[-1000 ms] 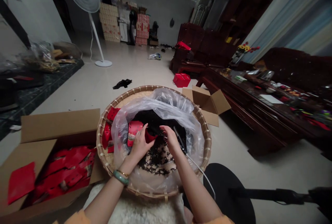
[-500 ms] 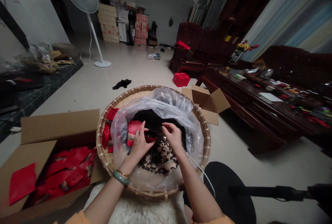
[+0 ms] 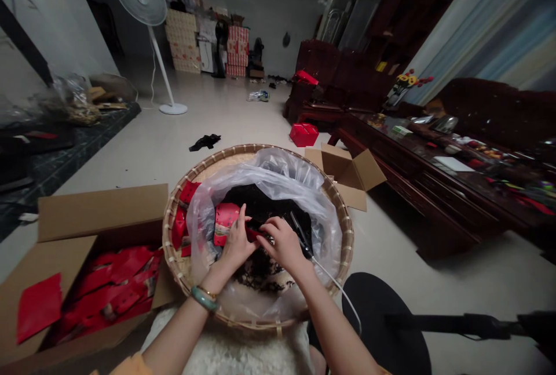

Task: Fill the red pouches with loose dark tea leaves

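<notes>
My left hand (image 3: 238, 243) is wrapped round a red pouch (image 3: 226, 219) with a printed front. The pouch lies tilted, its mouth toward the right. At that mouth are the bent fingers of my right hand (image 3: 282, 241); what they pinch is hidden. Below both hands, dark shredded leaves (image 3: 256, 276), like loose tea, lie in a clear plastic bag (image 3: 328, 236). That bag lines a round woven bamboo basket (image 3: 346, 247). A dark slim tool (image 3: 300, 230) with a white cord rests inside, right of my right hand.
More red pouches (image 3: 187, 192) sit at the basket's left edge. An open carton (image 3: 102, 204) of red pouches stands at left. Another open carton (image 3: 365, 172) and a red box (image 3: 303, 134) lie beyond. A black round stand base (image 3: 382, 328) is at right, a white fan (image 3: 172, 108) farther back.
My right hand moved from over the leaves leftward to the pouch's mouth, uncovering the dark tool again. My left hand keeps its hold on the red pouch.
</notes>
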Available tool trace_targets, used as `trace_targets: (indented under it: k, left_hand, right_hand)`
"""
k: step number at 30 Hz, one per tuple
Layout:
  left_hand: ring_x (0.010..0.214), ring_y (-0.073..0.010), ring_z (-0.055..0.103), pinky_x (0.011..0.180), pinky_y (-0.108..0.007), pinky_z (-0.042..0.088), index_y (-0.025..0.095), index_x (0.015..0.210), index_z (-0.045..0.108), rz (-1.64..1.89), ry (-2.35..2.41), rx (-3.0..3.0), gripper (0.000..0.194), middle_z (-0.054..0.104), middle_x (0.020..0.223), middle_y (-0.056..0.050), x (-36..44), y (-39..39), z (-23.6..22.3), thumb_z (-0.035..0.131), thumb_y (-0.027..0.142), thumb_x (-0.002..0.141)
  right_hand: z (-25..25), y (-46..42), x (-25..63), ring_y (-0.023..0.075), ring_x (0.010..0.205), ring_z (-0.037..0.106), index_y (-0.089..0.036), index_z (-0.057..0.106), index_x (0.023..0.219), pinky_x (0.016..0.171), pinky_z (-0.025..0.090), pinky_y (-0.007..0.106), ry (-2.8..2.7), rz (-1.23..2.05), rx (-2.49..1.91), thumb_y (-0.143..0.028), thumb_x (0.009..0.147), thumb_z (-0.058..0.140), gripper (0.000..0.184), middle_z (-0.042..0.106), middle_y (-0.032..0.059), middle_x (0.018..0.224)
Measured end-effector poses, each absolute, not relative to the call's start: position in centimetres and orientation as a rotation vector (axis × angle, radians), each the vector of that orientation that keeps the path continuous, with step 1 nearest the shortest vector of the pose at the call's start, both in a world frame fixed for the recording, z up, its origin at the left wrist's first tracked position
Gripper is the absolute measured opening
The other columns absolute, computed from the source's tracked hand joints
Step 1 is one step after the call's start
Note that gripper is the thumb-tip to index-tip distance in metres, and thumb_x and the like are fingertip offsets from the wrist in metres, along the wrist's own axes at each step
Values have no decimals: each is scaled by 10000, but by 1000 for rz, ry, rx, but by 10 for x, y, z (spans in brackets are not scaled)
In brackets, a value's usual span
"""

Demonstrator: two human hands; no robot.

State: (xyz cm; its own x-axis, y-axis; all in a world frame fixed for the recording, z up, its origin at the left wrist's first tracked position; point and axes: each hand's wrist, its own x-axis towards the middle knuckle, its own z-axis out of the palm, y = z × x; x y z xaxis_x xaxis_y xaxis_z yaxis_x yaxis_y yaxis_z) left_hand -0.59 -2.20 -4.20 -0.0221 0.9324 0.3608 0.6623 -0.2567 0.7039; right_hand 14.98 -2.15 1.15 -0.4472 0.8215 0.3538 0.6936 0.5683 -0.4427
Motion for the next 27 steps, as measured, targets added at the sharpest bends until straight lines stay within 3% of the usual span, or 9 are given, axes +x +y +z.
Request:
trace_targets:
  k: [6,10,14,20,27]
  left_hand:
    - [1042,-266,510,914,-425,413,153,1419,172,1083,1631,1988,883,541,1131,-134,-2,-20,-52,612,127,654]
    - [1040,-264,507,906,-416,410,165,1335,380,1001,1592,2020,739,567,1106,-118,-9,-18,-52,644,150,645]
    - [947,-263,538,837,-393,433,166,1077,609,900,1491,1959,506,630,980,-91,-22,-12,-46,736,258,596]
    - [641,-160,554,608,-274,463,118,870,648,946,1168,1583,338,642,704,-14,-25,-10,-42,711,321,608]
    - [628,-147,535,602,-253,458,117,775,641,1056,1267,1548,316,622,664,2,-19,-21,-34,722,343,569]
  right_hand:
    - [6,-18,146,190,864,556,-205,640,915,731,463,280,-2402,288,-1453,-237,850,545,120,594,67,916]
    - [0,-15,148,154,821,580,-201,653,914,727,462,251,-2370,459,-1329,-171,861,516,149,593,53,926]
    - [9,-16,154,164,931,572,-189,630,929,793,466,274,-2289,540,-1131,-115,850,487,180,556,80,1049]
    - [40,-28,157,175,1044,530,-195,576,895,856,463,298,-2388,546,-872,-175,802,559,97,483,91,1184]
    - [56,-35,154,265,1091,476,-178,612,961,865,461,394,-2483,113,-1188,-265,769,643,213,534,135,1158]
